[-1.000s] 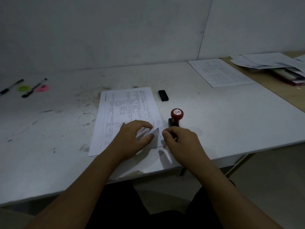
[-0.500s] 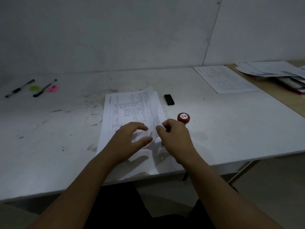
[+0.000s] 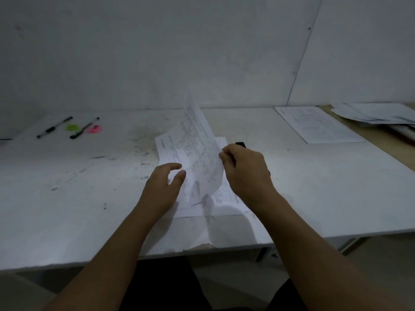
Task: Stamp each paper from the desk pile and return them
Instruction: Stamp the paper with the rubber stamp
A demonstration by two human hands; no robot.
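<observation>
Found the top sheet (image 3: 197, 149) raised off the pile (image 3: 226, 198) near the front edge of the table (image 3: 314, 189), curled, its left edge low against the pile, pinched at the right edge by the right hand (image 3: 244, 173). Found the left hand (image 3: 164, 187) loose-fingered and holding nothing at the pile's left side; could not tell whether pressing down or just above. Judged the thin pinch the weak spot: might crease the paper, or let it slip free and flop back skewed. Judged, too, that with no weight on the pile a second sheet could cling and drag along, or the whole pile slide toward the near edge. Saw no stamp, perhaps hidden behind the right hand, so a sweep of the sheet rightward could knock it over. Noted a small black block (image 3: 240, 144) just beyond the knuckles, also in that path, a lone sheet (image 3: 316, 124) farther right, and pens (image 3: 55, 127) far left.
</observation>
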